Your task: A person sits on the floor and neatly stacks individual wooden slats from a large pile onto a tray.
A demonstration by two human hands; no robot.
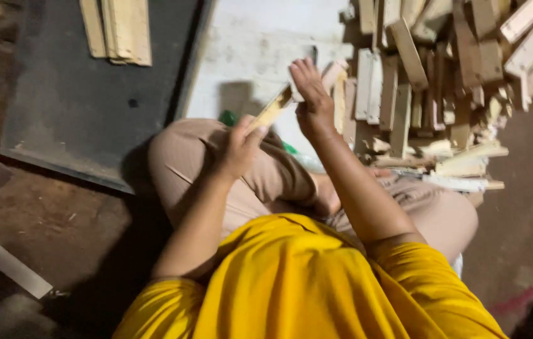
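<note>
My left hand point(239, 147) grips the near end of a thin pale wooden strip point(271, 112) that slants up and to the right. My right hand point(311, 94) is raised at the strip's far end, fingers closed on a small pale block point(296, 94) pressed against it. Both hands are held above my knees in beige trousers point(181, 157). I sit on the floor in a yellow shirt.
A large heap of pale wooden offcuts point(442, 81) lies to the right. A dark flat board point(71, 107) lies at the left with a few wooden slats point(119, 28) on it. A white strip point(9, 265) rests on the dirt floor at lower left.
</note>
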